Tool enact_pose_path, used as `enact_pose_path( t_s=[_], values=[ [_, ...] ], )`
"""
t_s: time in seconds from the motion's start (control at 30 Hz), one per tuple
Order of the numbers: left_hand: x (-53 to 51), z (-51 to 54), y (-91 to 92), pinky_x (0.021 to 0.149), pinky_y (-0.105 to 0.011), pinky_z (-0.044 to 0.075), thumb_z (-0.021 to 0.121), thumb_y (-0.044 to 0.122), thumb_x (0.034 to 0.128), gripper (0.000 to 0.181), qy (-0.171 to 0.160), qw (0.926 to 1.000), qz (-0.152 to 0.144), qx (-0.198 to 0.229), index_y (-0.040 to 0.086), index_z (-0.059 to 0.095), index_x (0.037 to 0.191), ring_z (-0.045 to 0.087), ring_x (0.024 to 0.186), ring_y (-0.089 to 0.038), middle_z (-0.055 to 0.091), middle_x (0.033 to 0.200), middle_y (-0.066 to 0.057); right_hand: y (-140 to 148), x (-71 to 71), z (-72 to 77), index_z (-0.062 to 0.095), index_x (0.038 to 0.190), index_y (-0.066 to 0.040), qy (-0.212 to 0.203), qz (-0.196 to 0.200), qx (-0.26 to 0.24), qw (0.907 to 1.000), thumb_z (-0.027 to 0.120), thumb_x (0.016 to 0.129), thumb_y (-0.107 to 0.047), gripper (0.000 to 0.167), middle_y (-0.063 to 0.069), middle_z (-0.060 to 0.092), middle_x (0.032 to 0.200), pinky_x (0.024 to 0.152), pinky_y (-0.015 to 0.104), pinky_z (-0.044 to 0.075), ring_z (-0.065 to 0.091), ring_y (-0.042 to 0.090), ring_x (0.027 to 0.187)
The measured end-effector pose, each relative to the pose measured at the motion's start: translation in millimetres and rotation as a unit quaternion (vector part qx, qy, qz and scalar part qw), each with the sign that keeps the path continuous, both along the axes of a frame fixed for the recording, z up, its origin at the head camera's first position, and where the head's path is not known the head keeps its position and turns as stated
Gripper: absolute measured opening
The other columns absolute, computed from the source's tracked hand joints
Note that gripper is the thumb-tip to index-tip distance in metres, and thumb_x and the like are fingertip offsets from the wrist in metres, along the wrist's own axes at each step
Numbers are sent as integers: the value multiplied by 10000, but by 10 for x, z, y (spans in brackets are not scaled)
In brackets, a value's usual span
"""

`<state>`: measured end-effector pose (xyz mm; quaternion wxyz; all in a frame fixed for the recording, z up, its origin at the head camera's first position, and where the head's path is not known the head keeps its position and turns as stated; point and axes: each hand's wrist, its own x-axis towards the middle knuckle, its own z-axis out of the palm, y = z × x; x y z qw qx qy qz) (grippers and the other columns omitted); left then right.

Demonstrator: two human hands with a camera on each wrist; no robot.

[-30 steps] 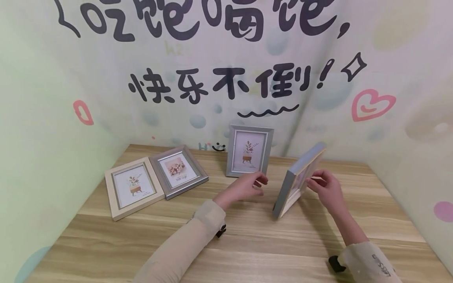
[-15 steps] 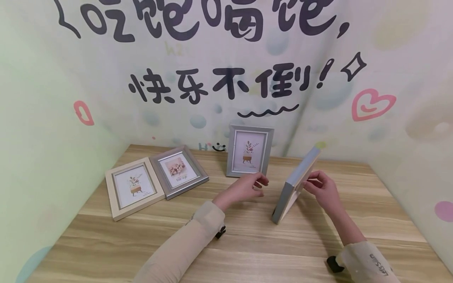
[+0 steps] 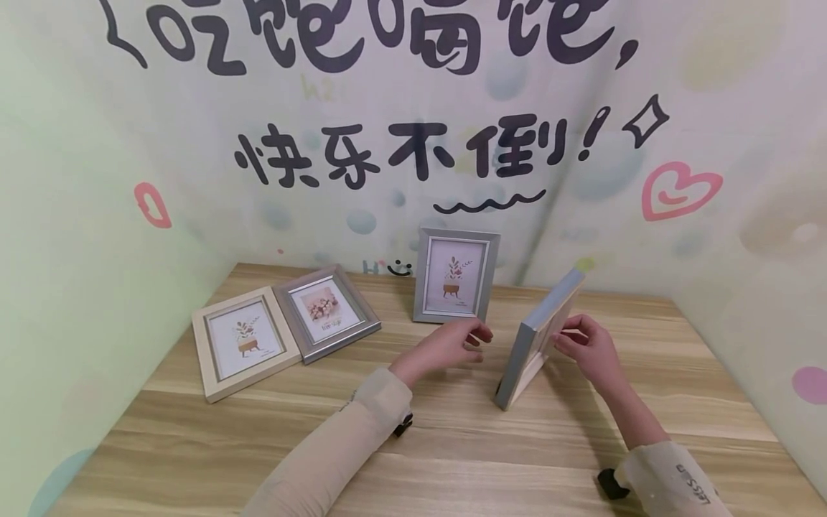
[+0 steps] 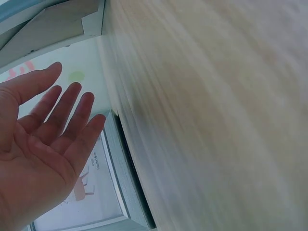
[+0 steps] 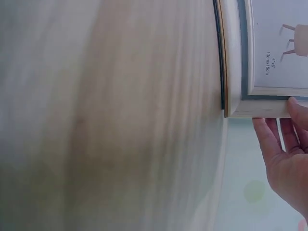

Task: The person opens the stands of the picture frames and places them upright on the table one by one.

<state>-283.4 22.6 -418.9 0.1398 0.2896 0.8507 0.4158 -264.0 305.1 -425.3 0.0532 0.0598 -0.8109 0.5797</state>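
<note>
On the right of the table a grey-edged picture frame stands on edge point(image 3: 528, 352), turned to the right. My right hand point(image 3: 591, 355) pinches its near side edge; in the right wrist view the thumb lies on the cream border point(image 5: 260, 109) and the fingers of the hand point(image 5: 288, 168) are behind it. My left hand point(image 3: 446, 343) hovers left of that frame with fingers relaxed, holding nothing. Behind it a grey frame with a plant picture point(image 3: 420, 287) stands upright. The left wrist view shows the left palm point(image 4: 43, 163) before this grey frame point(image 4: 126, 178).
At the left of the wooden table point(image 3: 439, 459) lie a cream frame point(image 3: 213, 384) and a silver-brown frame point(image 3: 342, 348), edges touching. A printed wall cloth point(image 3: 323, 237) hangs along the table's back edge, with more cloth at both sides.
The frame in my right hand has turned slightly, its top edge now nearer and more to the left, and the right hand has shifted slightly left with it. My left hand has barely moved.
</note>
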Motion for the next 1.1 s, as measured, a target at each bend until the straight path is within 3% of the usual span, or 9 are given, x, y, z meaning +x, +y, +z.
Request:
enact_pose_path(
  t_s=[0.2, 0.63, 0.97, 1.1],
  values=[
    [22, 5, 29, 991, -266, 551, 690, -6, 896, 365, 86, 9994, -333, 34, 11, 599, 1249, 648, 1185, -282, 664, 1277, -133, 13, 25, 69, 512, 1051, 130, -82, 63, 591, 9982, 688, 920, -57, 288, -178, 602, 883, 690, 142, 577, 627, -59, 826],
    [97, -17, 62, 1012, -198, 516, 706, 56, 908, 495, -159, 9908, -1341, 49, 49, 541, 1375, 624, 1233, -210, 622, 1375, -104, 84, 81, 55, 521, 1033, 106, -238, 215, 483, 9983, 673, 927, -43, 238, -161, 608, 905, 723, 161, 592, 638, -40, 849],
    [124, 4, 95, 1024, -205, 511, 713, 86, 911, 608, -326, 9872, -1552, -153, 115, 458, 1462, 622, 1215, -129, 599, 1403, -65, 89, 118, 81, 516, 1009, 63, -306, 306, 306, 9986, 666, 935, -47, 200, -147, 599, 926, 747, 156, 595, 661, 11, 864],
    [128, 2, 110, 1031, -208, 507, 699, 71, 919, 702, -163, 9864, -1629, -170, 161, 364, 1530, 616, 1222, -120, 540, 1473, -60, 99, 123, 75, 509, 1012, 79, -290, 322, 285, 9987, 673, 927, -36, 217, -161, 603, 924, 750, 153, 595, 648, -23, 858]
  ],
)
